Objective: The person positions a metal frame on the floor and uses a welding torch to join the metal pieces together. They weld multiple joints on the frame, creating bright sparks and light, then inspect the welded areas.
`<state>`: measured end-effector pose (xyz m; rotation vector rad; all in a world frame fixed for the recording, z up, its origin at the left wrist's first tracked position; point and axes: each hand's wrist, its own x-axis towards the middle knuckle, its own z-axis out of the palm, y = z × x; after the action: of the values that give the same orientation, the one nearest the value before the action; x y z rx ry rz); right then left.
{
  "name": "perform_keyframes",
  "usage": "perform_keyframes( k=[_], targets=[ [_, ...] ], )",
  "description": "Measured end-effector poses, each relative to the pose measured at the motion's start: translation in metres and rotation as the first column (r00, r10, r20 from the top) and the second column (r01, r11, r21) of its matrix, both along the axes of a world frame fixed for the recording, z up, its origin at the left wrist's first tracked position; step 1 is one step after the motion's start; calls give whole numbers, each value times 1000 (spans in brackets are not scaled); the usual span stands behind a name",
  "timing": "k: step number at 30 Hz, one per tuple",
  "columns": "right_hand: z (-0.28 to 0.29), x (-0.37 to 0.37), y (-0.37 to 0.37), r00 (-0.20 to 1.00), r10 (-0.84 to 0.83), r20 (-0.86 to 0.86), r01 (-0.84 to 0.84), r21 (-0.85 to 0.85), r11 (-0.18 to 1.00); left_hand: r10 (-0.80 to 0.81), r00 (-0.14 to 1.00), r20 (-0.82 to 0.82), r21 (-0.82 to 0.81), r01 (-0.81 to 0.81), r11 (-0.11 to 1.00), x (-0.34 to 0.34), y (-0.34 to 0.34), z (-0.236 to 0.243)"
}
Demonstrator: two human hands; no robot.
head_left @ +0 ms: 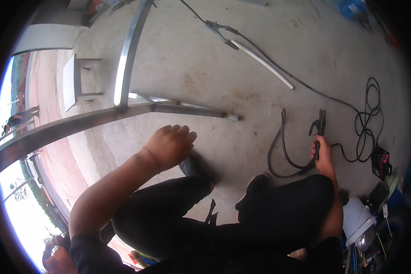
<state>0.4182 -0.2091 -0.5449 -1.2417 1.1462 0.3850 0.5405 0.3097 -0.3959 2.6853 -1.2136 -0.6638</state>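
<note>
My right hand (pixel 322 154) is wrapped round the handle of a black welding electrode holder (pixel 322 122), whose jaws point away from me. No rod shows in the jaws. A thick black cable (pixel 278 166) loops on the floor beside it. My left hand (pixel 171 145) hovers in front of my left knee, back of the hand up and fingers curled; its palm is hidden. Just beyond that hand runs a welded square-tube metal frame (pixel 89 119), apart from the fingers as far as I can see. Both my knees are bent, feet on the concrete.
A clamp (pixel 221 33) on a black cable lies on the far floor, touching a white tube (pixel 262 64). At right are coiled cable (pixel 367 118), a small black-and-red box (pixel 381 162) and cluttered tools. One person (pixel 20 119) stands outside left; another person (pixel 59 255) is at lower left.
</note>
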Motion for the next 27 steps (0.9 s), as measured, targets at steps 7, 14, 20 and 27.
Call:
perform_keyframes(
  k=[7,14,20,27],
  targets=[
    [116,46,-43,887,441,140,-313,-521,794,-139,975,175,487,37,873,47,-34,-136],
    [122,34,11,806,525,272,-325,-538,778,-73,997,-26,427,78,901,57,-25,-147],
    [43,-3,163,931,323,169,-315,-78,946,-69,997,-42,410,80,908,57,-22,-153],
    [13,-72,234,888,457,47,-430,-263,864,-58,998,-26,370,63,927,55,-19,-160]
  ],
)
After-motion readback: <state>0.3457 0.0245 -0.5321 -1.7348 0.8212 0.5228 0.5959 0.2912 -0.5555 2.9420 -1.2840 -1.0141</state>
